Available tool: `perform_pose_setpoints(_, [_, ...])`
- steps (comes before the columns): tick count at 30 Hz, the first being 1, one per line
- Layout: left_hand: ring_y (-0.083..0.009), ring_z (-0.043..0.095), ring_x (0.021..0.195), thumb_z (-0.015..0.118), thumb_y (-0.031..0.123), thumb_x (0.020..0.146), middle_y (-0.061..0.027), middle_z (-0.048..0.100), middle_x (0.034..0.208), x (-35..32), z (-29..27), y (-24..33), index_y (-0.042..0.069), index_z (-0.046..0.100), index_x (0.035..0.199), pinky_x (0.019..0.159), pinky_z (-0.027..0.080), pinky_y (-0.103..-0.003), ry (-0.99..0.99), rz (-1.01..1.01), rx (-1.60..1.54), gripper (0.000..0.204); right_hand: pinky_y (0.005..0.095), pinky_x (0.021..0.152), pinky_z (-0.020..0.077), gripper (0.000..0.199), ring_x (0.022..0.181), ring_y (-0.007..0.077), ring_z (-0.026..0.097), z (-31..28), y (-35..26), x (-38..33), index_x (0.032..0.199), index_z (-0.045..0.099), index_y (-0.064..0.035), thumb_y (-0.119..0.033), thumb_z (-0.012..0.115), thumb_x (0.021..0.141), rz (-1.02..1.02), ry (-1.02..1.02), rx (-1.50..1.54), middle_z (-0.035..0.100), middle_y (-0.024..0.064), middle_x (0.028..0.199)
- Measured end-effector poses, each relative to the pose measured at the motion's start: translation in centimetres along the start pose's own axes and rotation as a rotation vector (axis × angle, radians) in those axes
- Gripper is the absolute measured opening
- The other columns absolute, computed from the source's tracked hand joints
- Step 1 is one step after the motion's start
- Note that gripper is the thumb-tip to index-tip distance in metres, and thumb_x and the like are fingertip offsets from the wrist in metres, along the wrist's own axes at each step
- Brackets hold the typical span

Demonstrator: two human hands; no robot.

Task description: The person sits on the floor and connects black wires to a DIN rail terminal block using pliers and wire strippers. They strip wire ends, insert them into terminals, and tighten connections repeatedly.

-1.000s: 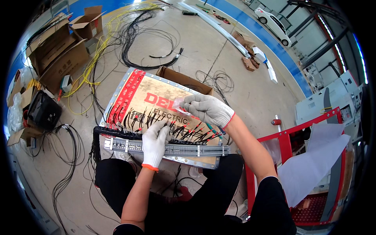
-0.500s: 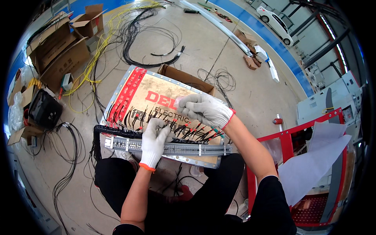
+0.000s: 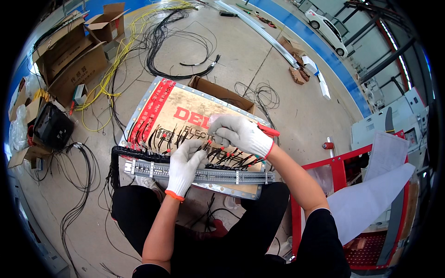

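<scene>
Both my hands wear white knitted gloves. A printed cardboard box [image 3: 185, 102] lies flat across my knees with a framed edge, and along it runs a grey terminal strip [image 3: 211, 176]. Beside the strip, a black wire bundle [image 3: 139, 154] fans out into several short ends with red and pale tips. My left hand [image 3: 186, 163] is closed among these ends, its fingertips pinching a thin black wire. Just above, my right hand [image 3: 238, 134] is curled with thumb and finger together near that wire. A red-handled tool [image 3: 269, 130] sticks out behind it; its head is hidden.
A red metal frame [image 3: 340, 171] with white sheets [image 3: 371, 199] stands at my right. Open cartons [image 3: 69, 60] and a black case [image 3: 53, 127] are at the left. Black cables [image 3: 155, 46] and yellow cables [image 3: 118, 60] sprawl over the floor. A long pale rail [image 3: 259, 32] lies farther off.
My right hand has turned and dipped slightly toward the wires, and the red handle has come into sight behind it. My left hand has shifted slightly right, still pinching among the wire ends.
</scene>
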State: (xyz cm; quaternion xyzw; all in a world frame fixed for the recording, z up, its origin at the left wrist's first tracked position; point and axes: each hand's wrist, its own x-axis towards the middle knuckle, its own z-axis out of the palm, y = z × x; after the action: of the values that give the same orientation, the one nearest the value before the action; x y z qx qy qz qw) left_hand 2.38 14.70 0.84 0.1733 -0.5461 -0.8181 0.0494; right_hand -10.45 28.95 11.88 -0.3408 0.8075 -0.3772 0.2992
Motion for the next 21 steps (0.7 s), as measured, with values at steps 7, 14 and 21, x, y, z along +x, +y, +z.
perform_pose_setpoints(7, [-0.011, 0.067, 0.075, 0.065, 0.006, 0.094, -0.0053, 0.068, 0.09, -0.1, -0.1, -0.1, -0.004, 0.063, 0.111, 0.065, 0.054, -0.023, 0.013, -0.021, 0.019, 0.019, 0.0268, 0.061, 0.0524, 0.018, 0.067, 0.0107, 0.062, -0.1, -0.3, -0.4, 0.1, 0.063, -0.0004, -0.003, 0.046, 0.098, 0.115, 0.011, 0.18, 0.069, 0.007, 0.088])
perform_pose_setpoints(14, [-0.0124, 0.068, 0.076, 0.066, 0.005, 0.094, -0.0066, 0.069, 0.092, 0.0, -0.2, -0.3, -0.004, 0.063, 0.111, 0.067, 0.056, -0.024, 0.002, -0.026, -0.036, 0.019, 0.0252, 0.072, 0.0519, 0.013, 0.08, 0.0092, 0.062, 0.2, 0.3, -0.3, 0.098, 0.064, -0.0018, -0.013, 0.058, 0.096, -0.069, 0.061, -0.045, 0.068, 0.0049, 0.096])
perform_pose_setpoints(21, [-0.0138, 0.07, 0.078, 0.066, 0.006, 0.094, -0.0077, 0.07, 0.093, 0.1, -0.4, -0.5, -0.004, 0.063, 0.111, 0.069, 0.057, -0.025, -0.005, -0.029, -0.047, 0.02, 0.0313, 0.076, 0.052, 0.011, 0.082, 0.0175, 0.064, 1.0, 1.1, -0.3, 0.093, 0.065, -0.0009, -0.011, 0.065, 0.09, -0.169, 0.123, -0.18, 0.066, 0.008, 0.09])
